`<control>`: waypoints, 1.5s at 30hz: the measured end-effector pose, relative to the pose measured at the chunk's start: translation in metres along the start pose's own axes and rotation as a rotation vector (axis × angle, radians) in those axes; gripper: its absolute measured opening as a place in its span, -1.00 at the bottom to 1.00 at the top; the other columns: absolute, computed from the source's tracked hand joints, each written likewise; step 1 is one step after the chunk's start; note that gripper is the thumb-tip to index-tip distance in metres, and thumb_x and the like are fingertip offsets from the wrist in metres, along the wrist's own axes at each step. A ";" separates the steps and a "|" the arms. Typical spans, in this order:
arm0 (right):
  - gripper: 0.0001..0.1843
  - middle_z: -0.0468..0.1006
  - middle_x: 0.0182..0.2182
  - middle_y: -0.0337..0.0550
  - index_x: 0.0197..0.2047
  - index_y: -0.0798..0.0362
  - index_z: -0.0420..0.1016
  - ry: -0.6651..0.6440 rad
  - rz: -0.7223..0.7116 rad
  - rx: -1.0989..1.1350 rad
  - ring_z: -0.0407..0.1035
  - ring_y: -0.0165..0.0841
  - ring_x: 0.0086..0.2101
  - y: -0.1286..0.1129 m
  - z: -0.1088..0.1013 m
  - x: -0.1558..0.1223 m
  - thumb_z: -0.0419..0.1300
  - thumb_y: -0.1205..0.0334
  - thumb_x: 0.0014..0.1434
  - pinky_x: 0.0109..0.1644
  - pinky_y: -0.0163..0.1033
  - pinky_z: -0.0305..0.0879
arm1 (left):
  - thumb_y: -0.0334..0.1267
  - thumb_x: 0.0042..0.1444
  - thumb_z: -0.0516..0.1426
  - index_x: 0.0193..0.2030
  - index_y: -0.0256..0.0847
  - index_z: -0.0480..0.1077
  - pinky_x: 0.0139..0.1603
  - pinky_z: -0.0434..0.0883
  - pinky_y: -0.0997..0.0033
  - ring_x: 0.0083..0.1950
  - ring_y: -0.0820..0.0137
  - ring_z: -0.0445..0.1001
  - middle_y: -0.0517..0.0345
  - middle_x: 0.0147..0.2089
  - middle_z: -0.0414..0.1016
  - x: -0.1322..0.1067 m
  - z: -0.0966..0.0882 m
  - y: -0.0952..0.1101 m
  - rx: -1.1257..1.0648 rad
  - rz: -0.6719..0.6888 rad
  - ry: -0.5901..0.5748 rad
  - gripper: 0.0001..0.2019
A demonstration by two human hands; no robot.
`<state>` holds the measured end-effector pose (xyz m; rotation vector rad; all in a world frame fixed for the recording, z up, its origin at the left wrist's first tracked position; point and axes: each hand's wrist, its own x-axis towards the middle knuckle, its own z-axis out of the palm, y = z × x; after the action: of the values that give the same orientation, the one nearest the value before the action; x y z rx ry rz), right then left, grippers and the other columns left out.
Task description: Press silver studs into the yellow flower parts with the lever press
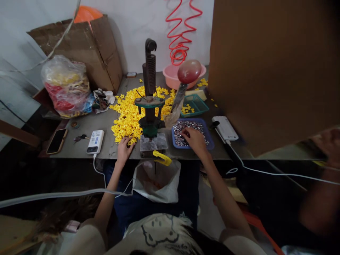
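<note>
- The left hand (124,148) lies on the grey counter (85,124), its fingers bent over the near edge of a heap of small yellow plastic pieces (130,117). I cannot tell whether they pinch one.
- The right hand (195,140) has its fingertips down among small metal pieces (180,129) in a blue tray (211,144); its grip is hidden.
- A green hand press (150,106) stands upright between both hands.

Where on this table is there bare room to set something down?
Bare tabletop lies between the plastic bag, the yellow pile and the power bank. It is crowded around the press and blue tray, where the left hand and right hand rest.
</note>
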<state>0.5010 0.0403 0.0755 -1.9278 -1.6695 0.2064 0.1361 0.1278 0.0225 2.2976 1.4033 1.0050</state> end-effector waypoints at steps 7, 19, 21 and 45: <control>-0.82 0.59 -0.34 -0.05 -0.34 0.04 0.47 0.040 -0.006 0.026 0.43 -0.23 -0.33 0.004 0.003 -0.002 0.12 0.17 0.23 -0.25 -0.19 0.23 | -0.15 0.13 0.24 -0.02 -0.20 0.52 -0.02 0.43 0.20 -0.09 0.17 0.49 -0.03 -0.12 0.50 0.004 0.010 0.004 0.014 -0.073 0.057 -0.70; -0.90 0.58 -0.29 0.01 -0.35 0.03 0.41 0.158 0.060 0.125 0.43 -0.16 -0.25 0.004 0.000 0.001 0.14 0.22 0.16 -0.09 -0.10 0.31 | -0.19 0.06 0.28 -0.04 -0.19 0.56 -0.20 0.45 0.29 -0.20 0.25 0.51 -0.02 -0.13 0.55 0.006 0.009 -0.001 -0.108 -0.122 0.018 -0.68; -0.90 0.58 -0.29 0.01 -0.35 0.03 0.41 0.186 0.079 0.194 0.43 -0.17 -0.25 -0.001 -0.004 -0.001 0.15 0.20 0.16 -0.08 -0.09 0.32 | -0.15 0.05 0.28 -0.05 -0.19 0.56 -0.24 0.46 0.31 -0.22 0.27 0.51 -0.02 -0.15 0.56 0.005 0.002 0.003 -0.180 -0.146 0.027 -0.67; -0.75 0.58 -0.33 -0.11 -0.40 0.04 0.52 -0.116 0.038 1.003 0.48 -0.28 -0.28 -0.122 0.065 -0.039 0.29 0.01 0.02 -0.17 -0.21 0.42 | -0.06 0.13 0.26 0.04 -0.14 0.50 -0.01 0.51 0.22 0.05 0.18 0.50 -0.07 0.01 0.51 -0.033 0.005 0.098 -0.600 -0.114 -0.114 -0.63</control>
<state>0.3576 0.0307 0.0748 -1.1785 -1.2067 0.9730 0.1962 0.0514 0.0585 1.7835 0.9968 1.0610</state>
